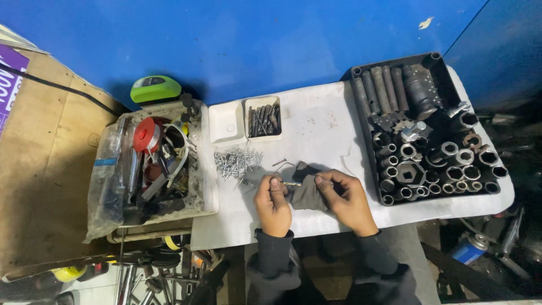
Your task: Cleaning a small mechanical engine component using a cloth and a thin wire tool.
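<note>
Pinching a thin metal bit [292, 183] at its left end, the left hand [272, 204] has thumb and forefinger closed on it, low over the white tray top [322, 130]. The right hand [347, 199] grips a dark grey rag [307, 192], its fingers folded around the cloth, which wraps the bit's other end between the two hands. Just beyond lies a heap of silver rivets [237, 162], then a small recess of drill bits [263, 120]. A black tray of sockets [429, 135] sits to the right, a cluttered bin [155, 164] to the left.
</note>
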